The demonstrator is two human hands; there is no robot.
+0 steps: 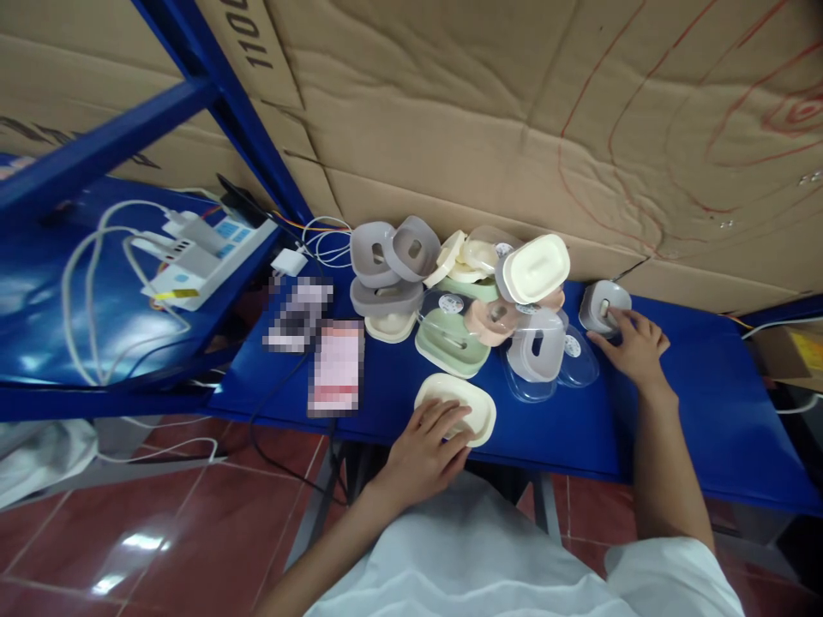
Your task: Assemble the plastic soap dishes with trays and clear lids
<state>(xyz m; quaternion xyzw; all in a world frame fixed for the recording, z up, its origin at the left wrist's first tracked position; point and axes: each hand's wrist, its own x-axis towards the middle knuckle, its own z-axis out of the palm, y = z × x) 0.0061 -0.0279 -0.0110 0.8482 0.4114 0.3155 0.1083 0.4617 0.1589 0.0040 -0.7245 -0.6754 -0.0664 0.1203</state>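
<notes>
A shallow cream soap-dish-like tray [481, 410] lies at the table's front edge. My left hand [432, 446] rests over its left and near side with the fingers stretched out and slightly apart. Off to the right, a small grey box with a slot [603, 302] stands by the cardboard. At its near side is my right hand [635, 344], thumb and fingers spread; whether they press on it I cannot tell. Between the hands lies a heap of similar parts: grey boxes [373, 253], a green tray [450, 343], a pink box [494, 319], a cream tray [537, 269] and clear lids [579, 358].
Two blurred-out flat items [338, 368] lie left on the blue table [707, 403]. A white power strip [219, 257] with plugs and cables sits farther left, beside a blue metal frame [248, 111]. Tall cardboard [450, 111] backs the table. A cable hangs over the front edge.
</notes>
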